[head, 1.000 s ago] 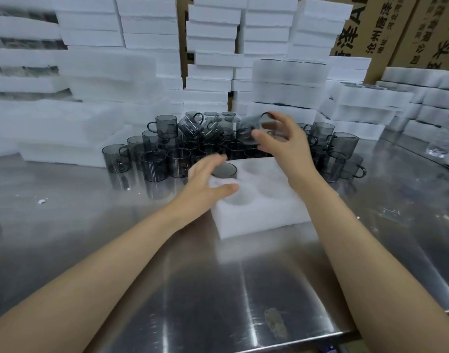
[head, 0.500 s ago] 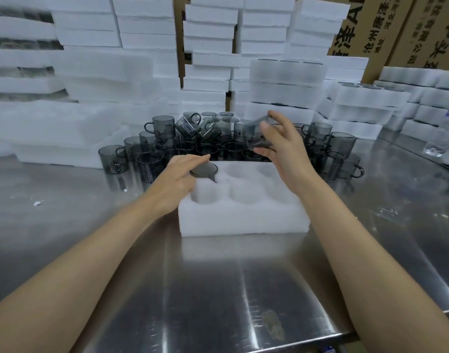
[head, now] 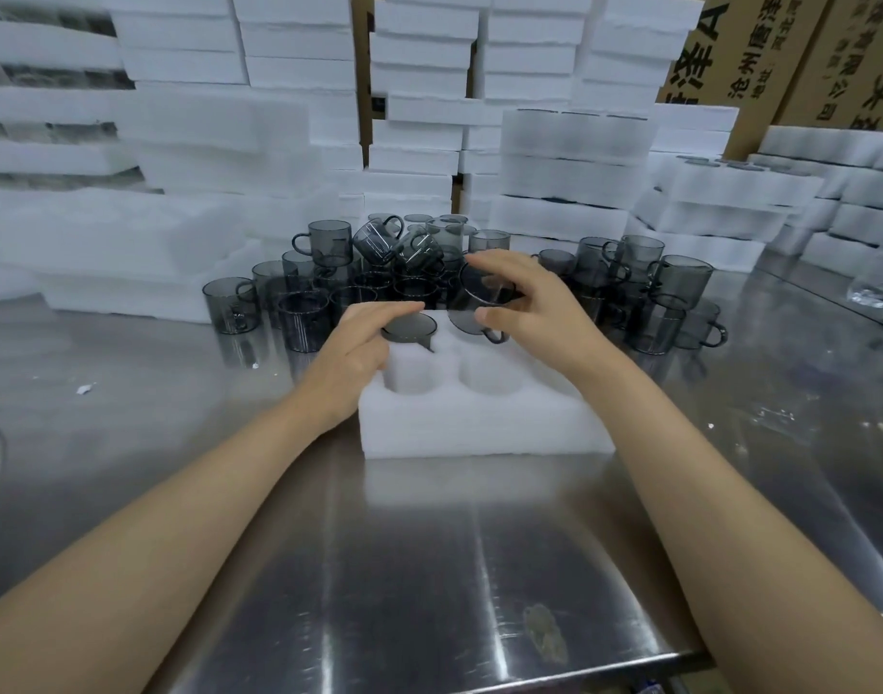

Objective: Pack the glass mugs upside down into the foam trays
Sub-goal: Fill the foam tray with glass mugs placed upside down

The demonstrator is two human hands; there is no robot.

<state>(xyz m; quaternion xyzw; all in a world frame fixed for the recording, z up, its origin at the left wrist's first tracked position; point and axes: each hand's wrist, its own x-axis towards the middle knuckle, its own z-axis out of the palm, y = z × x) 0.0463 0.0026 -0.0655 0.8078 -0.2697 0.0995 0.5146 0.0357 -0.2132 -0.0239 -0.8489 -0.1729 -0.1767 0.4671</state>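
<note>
A white foam tray (head: 484, 423) with round pockets lies on the steel table in front of me. One smoky grey mug (head: 410, 327) sits upside down in the tray's far left pocket, and my left hand (head: 355, 353) rests on the tray beside it with its fingers reaching the mug's base. My right hand (head: 527, 308) grips a second grey mug (head: 479, 298), tilted over the far middle pocket with its handle toward me. Several more grey glass mugs (head: 329, 242) stand and lie piled behind the tray.
Stacks of white foam trays (head: 574, 162) fill the back and left of the table. Cardboard boxes (head: 799, 52) stand at the back right. A plastic bottle (head: 877, 283) lies at the right edge. The table's near edge (head: 529, 678) runs below my arms.
My right hand has brought its mug down from above the pile to the tray's far middle pocket. My left hand has slid the tray to the centre and settled beside the first mug.
</note>
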